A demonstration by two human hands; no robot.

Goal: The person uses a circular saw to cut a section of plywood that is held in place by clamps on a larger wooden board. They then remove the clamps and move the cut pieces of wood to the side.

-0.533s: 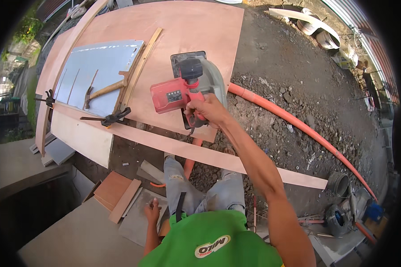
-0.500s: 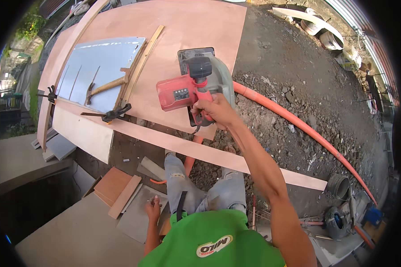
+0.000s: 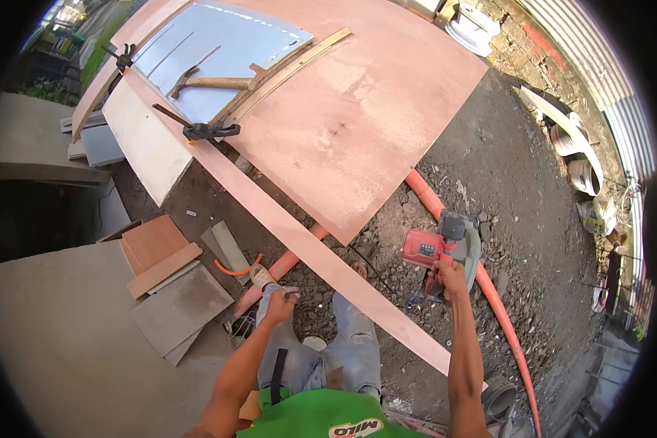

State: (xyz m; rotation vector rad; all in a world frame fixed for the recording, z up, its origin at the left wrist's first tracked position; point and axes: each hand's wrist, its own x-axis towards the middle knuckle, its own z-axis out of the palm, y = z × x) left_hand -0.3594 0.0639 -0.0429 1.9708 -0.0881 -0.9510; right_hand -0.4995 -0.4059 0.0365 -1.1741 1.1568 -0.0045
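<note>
My right hand point(image 3: 450, 279) is wrapped round the rear handle of a red and grey circular saw point(image 3: 422, 248). The saw hangs over the dirt at the right, apart from the plywood. In front of my left leg, my left hand point(image 3: 285, 299) is closed with its fingers curled; whatever they hold is too small to make out. A long pink plywood strip point(image 3: 310, 255) crosses between me and the large plywood sheet point(image 3: 387, 95). A black bar clamp point(image 3: 204, 132) grips the strip near a hammer point(image 3: 215, 82) lying on a blue-white panel point(image 3: 233, 36).
A second clamp point(image 3: 122, 58) sits at the far left corner. An orange pipe point(image 3: 500, 314) runs over rubble on the right. Board offcuts point(image 3: 186, 292) lie at the left on a concrete slab point(image 3: 58, 328). Near the strip's right end lies a dark round bucket point(image 3: 499, 398).
The saw has moved from above the plywood sheet to the right and nearer me, over the ground. My left hand has come up in front of my leg. The view has shifted rightward.
</note>
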